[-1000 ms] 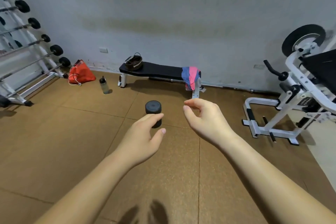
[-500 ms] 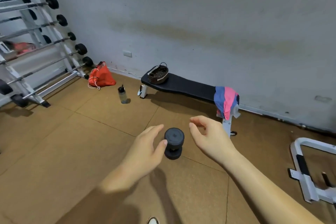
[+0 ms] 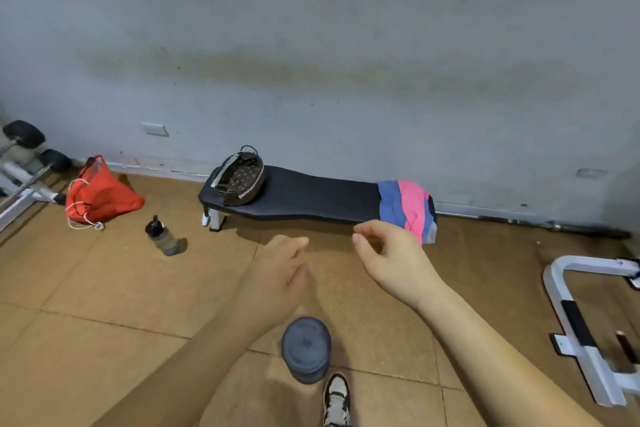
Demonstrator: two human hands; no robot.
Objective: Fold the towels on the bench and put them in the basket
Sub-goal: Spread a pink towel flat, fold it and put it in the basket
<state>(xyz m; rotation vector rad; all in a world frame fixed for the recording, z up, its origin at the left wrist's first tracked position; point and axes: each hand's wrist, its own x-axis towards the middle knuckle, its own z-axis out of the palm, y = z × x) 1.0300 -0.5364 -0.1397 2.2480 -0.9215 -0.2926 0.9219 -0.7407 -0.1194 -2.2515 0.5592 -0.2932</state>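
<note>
A black padded bench (image 3: pixel 311 198) stands along the grey wall. Blue and pink towels (image 3: pixel 408 208) hang draped over its right end. A dark woven basket (image 3: pixel 239 177) sits tilted on its left end. My left hand (image 3: pixel 280 274) reaches forward over the floor with relaxed fingers and holds nothing. My right hand (image 3: pixel 391 256) is stretched out just short of the towels, thumb and fingers loosely curled, and it grips nothing.
A dark dumbbell (image 3: pixel 306 348) stands on end on the floor below my hands, by my shoe (image 3: pixel 336 399). A water bottle (image 3: pixel 162 236) and a red bag (image 3: pixel 100 194) lie left of the bench. A barbell rack (image 3: pixel 24 163) is far left, a white machine frame (image 3: pixel 581 329) right.
The bench, basket and towels have come much closer. The dumbbell has slid from ahead of my hands to below them. Both hands stay empty.
</note>
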